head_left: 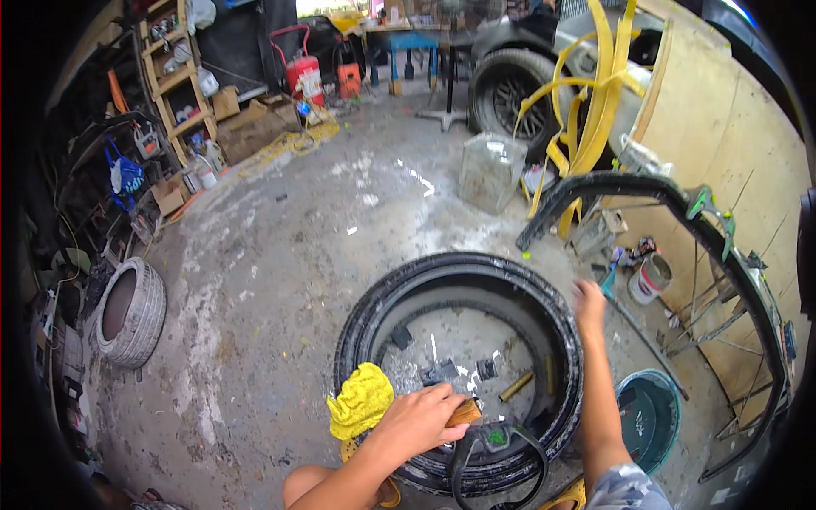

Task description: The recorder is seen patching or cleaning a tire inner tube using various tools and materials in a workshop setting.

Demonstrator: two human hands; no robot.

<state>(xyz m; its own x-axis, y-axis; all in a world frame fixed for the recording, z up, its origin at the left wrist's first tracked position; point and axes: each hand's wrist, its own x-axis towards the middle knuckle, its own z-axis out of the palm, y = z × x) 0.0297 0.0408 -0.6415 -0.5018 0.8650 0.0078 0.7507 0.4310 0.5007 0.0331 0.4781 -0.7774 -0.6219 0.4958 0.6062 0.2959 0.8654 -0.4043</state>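
Note:
A black tyre (pixel 357 327) lies flat on the floor before me, its side facing up. My left hand (pixel 423 418) is over its near part, fingers wrapped round a short piece of brown wood (pixel 464 413). Draped on the rim beside that wrist is a yellow cloth (pixel 361 400). My right hand (pixel 588 304) is at the tyre's far right outer edge; its fingers are blurred, and I cannot tell whether they touch it. A black curved strap-like piece (pixel 541 467) with a green patch lies across the near rim. Inside the ring is a brass-coloured tube (pixel 516 387).
A teal bucket of water (pixel 650 416) stands right of the tyre, near a long pole (pixel 642 336) and a paint pail (pixel 650 279). A black arched car part (pixel 680 197) leans at the right. Another tyre (pixel 132 312) stands at the left. A clear container (pixel 493 172) sits farther back.

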